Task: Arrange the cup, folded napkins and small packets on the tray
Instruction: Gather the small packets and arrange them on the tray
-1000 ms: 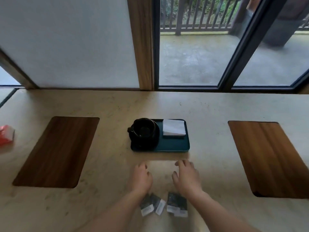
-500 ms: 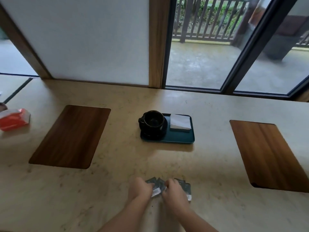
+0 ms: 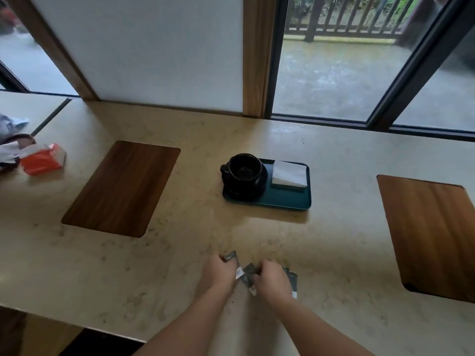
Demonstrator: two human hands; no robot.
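Both hands sit close together on the counter (image 3: 154,265), well short of the tray (image 3: 288,201). The left hand (image 3: 218,274) curls its fingers around dark packets (image 3: 248,274), one corner poking out past its knuckles. The right hand (image 3: 272,280) pinches more packets, which lie under and beside it. On the tray, the cup (image 3: 244,170) stands left of the napkins (image 3: 289,173).

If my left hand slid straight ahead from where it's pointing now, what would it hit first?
Probably the tray, near the cup; bare counter lies between it and your left hand. Depth is uncertain.
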